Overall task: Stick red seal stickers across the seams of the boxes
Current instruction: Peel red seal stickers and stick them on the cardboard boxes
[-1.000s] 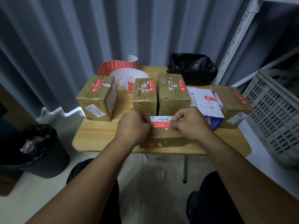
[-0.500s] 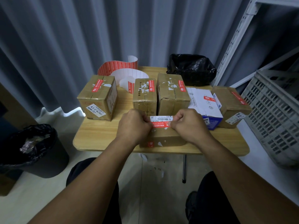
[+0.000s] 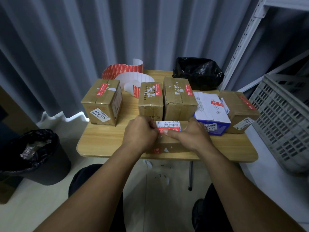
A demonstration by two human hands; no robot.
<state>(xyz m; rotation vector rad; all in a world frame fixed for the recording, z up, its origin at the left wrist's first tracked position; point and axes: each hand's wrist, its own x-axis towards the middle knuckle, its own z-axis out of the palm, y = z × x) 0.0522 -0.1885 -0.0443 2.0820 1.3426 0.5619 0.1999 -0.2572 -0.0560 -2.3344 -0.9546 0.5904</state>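
Head view: sticker (image 3: 173, 130) on box (image 3: 170, 144), desk (image 3: 103, 141) 6 o'clock edge.
Left hand (image 3: 140, 133): pinching sticker's left end.
Right hand (image 3: 190, 136): fingers curled, thumb pinning sticker down.
Handling: likely featherweight, limp, tacky, creases easily; hold by ends, smooth from middle outward.

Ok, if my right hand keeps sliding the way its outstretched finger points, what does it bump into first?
Your left hand. The right hand points leftward along the red sticker on the box, and the left hand sits almost against its fingertip.
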